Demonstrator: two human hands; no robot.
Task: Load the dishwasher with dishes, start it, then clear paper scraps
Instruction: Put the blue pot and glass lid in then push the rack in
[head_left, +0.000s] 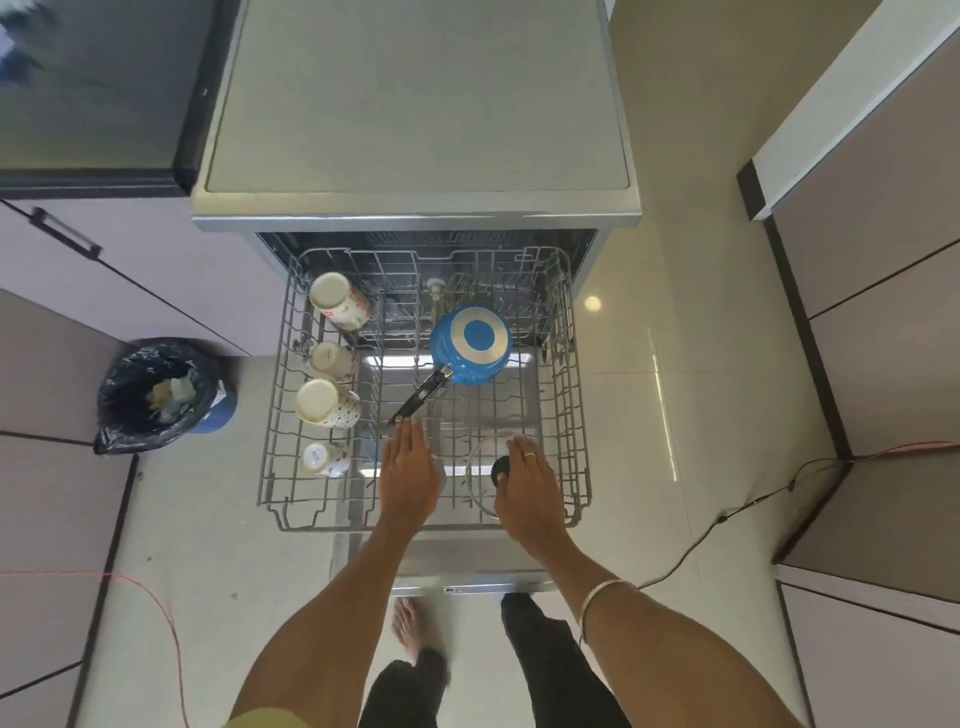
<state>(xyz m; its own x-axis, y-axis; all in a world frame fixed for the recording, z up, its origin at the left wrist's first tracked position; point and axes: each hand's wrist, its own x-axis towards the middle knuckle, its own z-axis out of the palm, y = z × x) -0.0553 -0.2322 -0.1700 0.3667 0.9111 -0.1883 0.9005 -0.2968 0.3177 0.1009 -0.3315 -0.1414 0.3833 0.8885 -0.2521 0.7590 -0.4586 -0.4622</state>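
The dishwasher (415, 208) stands open with its wire rack (576, 426) pulled out over the lowered door. A blue saucepan (470, 343) lies upside down in the rack, its black handle (421, 397) pointing at me. Several mugs (337, 301) lie along the rack's left side. My left hand (408, 467) reaches flat, fingers straight, its fingertips at the end of the pan handle. My right hand (527, 480) grips a glass lid (480, 462) by its black knob (502, 470) at the rack's front right.
A bin (161, 395) lined with a black bag and holding scraps stands on the floor at the left. A black cable (727, 519) and a red cable (150, 592) trail over the tiles. Cabinets flank both sides. My feet are just below the door.
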